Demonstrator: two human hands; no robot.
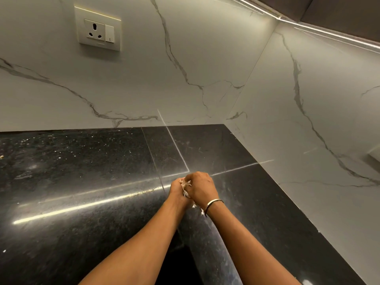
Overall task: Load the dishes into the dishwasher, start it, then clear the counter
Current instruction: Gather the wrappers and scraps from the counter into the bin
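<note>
Hands meet low over the polished black speckled-stone bench [86,182], near its front edge. Left hand [177,191] and right hand [202,189] are pressed together, both curled around a small wad of pale, papery scraps [186,185]; the wad shows only in the gap between the palms. A few more pale flakes [195,205] show just below the heels of the hands, beside the right wrist; whether they lie on the stone or hang from the wad cannot be told. Right wrist carries a thin silver metal bangle [213,203]. Both forearms are bare and reach up from the bottom of the view.

Bench surface is glossy and reflects a long bright streak of light across its left half. Small light crumbs [26,140] are scattered on the far left part, near the back wall. Bench runs into a corner formed by two white marble-look wall panels with grey veins [205,58]. A cream wall socket plate with one three-pin outlet and a rocker switch [98,30] sits high on the left panel. A lit strip light [308,27] runs along the underside of the dark upper cabinet [339,11] at top right.

No dishes or dishwasher are in view.
</note>
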